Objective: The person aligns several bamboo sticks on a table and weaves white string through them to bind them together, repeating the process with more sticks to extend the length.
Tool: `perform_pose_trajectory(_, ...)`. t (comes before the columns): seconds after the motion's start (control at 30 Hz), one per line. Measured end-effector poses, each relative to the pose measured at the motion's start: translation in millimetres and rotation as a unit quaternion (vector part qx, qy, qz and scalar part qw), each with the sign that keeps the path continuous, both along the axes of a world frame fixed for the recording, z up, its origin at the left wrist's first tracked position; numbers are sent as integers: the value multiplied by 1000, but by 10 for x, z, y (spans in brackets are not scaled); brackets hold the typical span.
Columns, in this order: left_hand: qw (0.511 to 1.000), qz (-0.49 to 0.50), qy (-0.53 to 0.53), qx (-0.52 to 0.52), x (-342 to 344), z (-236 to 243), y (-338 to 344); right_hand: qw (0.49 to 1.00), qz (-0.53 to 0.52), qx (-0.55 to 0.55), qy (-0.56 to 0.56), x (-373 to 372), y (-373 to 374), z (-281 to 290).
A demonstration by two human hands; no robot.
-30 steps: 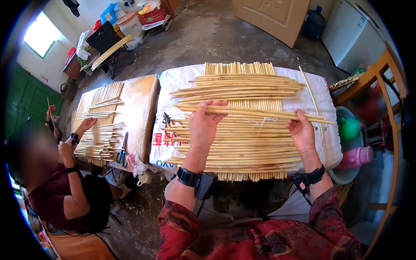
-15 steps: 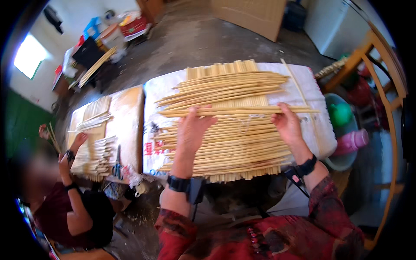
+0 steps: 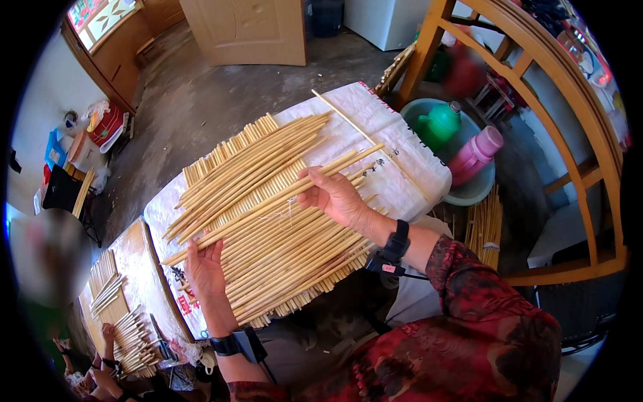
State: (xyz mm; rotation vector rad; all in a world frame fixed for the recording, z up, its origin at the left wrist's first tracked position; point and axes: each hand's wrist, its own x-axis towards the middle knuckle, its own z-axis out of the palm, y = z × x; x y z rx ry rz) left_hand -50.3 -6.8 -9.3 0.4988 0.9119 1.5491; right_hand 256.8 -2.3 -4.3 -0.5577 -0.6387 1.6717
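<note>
Two or so long pale-yellow stalks (image 3: pixel 261 204) lie across both my hands, slanting up to the right. My left hand (image 3: pixel 206 273) grips them near their left end, thumb on top. My right hand (image 3: pixel 337 199) pinches them right of their middle, with its fingers curled beneath. Just below, a row of parallel stalks (image 3: pixel 301 251) forms a mat, and fine white thread (image 3: pixel 284 213) shows on it next to the held stalks. A loose bundle of stalks (image 3: pixel 258 167) rests beyond my hands, on top of more stalks laid crosswise.
A white cloth (image 3: pixel 415 171) covers the table, with a single stalk (image 3: pixel 345 119) at its far right. A basin (image 3: pixel 479 187) holding green and pink flasks stands right, beside a wooden frame (image 3: pixel 569 134). At lower left, another person's hand (image 3: pixel 108 331) is near shorter stalks.
The view has turned right, so the table appears tilted. My right hand now grips the stalks closer to their middle, and my left stays near their left end.
</note>
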Motion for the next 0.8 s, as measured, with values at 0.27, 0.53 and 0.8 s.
perform_pose_trajectory(0.27,1000,5,-21,9,-200,-11,-18,998,-9,-56,5,-29,3,-10)
perform_pose_trajectory(0.53,996,-50,-64,49,-138,59,-66,997,-31,-72,21,-21,22,-40)
perform_pose_trajectory(0.8,996,-41,-55,60,-113,40,-75,998,-39,-43,8,-32,57,-56)
